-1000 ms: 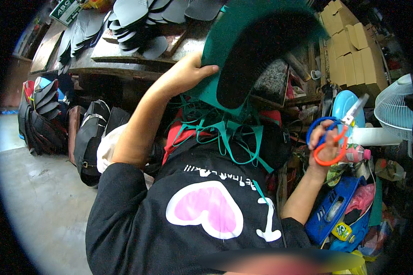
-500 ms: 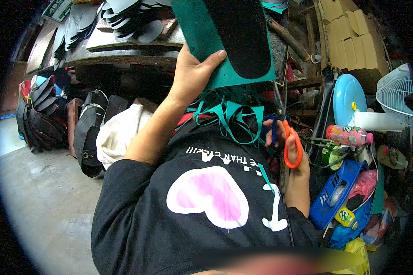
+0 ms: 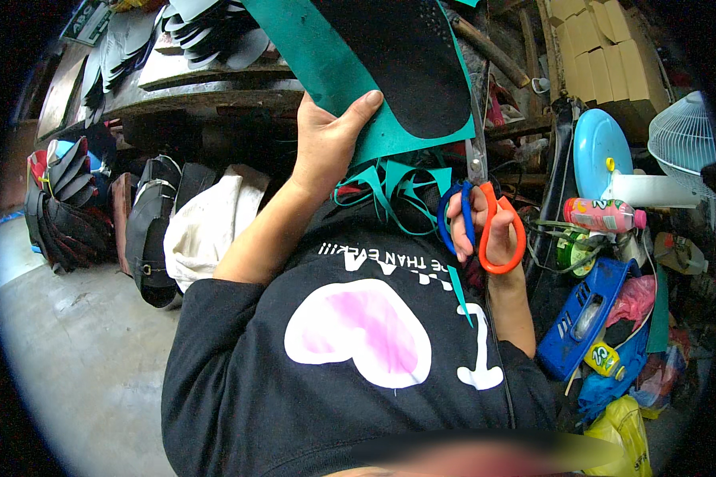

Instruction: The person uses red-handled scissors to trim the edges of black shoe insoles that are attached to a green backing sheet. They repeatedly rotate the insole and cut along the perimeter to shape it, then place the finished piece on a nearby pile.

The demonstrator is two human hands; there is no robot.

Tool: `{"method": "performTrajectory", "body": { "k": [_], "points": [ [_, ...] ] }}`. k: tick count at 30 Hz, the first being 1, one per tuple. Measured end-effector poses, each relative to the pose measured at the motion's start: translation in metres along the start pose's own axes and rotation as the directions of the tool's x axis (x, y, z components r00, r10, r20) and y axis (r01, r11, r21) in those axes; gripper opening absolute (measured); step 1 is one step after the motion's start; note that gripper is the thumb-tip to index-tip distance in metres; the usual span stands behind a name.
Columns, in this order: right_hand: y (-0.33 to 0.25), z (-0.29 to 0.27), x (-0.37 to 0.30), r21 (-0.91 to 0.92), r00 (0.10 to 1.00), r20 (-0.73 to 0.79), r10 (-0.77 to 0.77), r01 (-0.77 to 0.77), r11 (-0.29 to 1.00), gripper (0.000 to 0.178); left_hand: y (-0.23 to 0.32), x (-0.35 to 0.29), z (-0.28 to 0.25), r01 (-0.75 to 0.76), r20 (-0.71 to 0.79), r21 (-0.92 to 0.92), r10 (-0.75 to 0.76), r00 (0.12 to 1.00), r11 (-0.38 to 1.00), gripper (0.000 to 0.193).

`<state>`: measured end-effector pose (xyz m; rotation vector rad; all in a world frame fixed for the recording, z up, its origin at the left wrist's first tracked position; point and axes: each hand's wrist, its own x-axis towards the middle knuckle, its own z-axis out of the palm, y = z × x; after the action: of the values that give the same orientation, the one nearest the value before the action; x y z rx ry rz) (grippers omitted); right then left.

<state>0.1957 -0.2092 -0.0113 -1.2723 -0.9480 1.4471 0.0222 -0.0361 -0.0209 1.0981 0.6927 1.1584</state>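
Note:
My left hand point(image 3: 328, 147) grips the lower left part of a teal sheet point(image 3: 318, 60), its thumb lying on top. A black sole-shaped piece point(image 3: 410, 67) with a rounded end lies on the sheet. My right hand point(image 3: 497, 238) holds scissors point(image 3: 520, 238) with one blue and one orange handle loop, the handles spread apart. The scissor blades point up along the sheet's right edge; their tips cannot be made out. Thin teal offcuts point(image 3: 390, 195) hang in a tangle below the sheet, and a narrow teal sliver point(image 3: 460, 294) rests on my black shirt.
Stacks of grey sole-shaped pieces point(image 3: 207, 36) lie on a wooden bench point(image 3: 247, 99) ahead. Left are bundled black pieces point(image 3: 71, 215) and a white cloth point(image 3: 215, 230). At right crowd a blue fan point(image 3: 601, 155), a pink bottle point(image 3: 605, 215), a blue plastic basket point(image 3: 581, 326) and yellow boxes point(image 3: 612, 60).
The scissor handles have spread wider, and the blue loop shows more fully. The teal sheet has turned slightly, its far part shifting left, still in my left hand.

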Motion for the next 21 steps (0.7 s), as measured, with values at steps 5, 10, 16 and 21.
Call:
{"method": "performTrajectory", "body": {
  "k": [5,10,16,21],
  "points": [
    [0.003,0.007,0.005,-0.02,0.993,-0.053,-0.103,0.102,0.995,0.1,-0.001,-0.012,0.005,-0.002,0.035,-0.013,0.002,0.999,1.0,0.018],
    [-0.004,0.001,0.001,-0.052,0.999,0.023,-0.024,0.025,0.998,0.1,0.003,-0.016,0.002,0.04,0.036,-0.013,-0.039,0.999,0.999,0.017],
    [-0.005,0.004,-0.004,-0.028,0.999,0.019,-0.032,0.033,0.999,0.1,0.011,-0.017,-0.004,0.062,0.105,0.071,-0.069,0.992,0.996,0.018],
    [-0.003,-0.002,-0.006,-0.055,0.999,0.047,-0.01,0.012,0.998,0.098,0.016,-0.021,-0.007,0.124,0.116,0.07,-0.132,0.984,0.99,0.013]
  ]
}}
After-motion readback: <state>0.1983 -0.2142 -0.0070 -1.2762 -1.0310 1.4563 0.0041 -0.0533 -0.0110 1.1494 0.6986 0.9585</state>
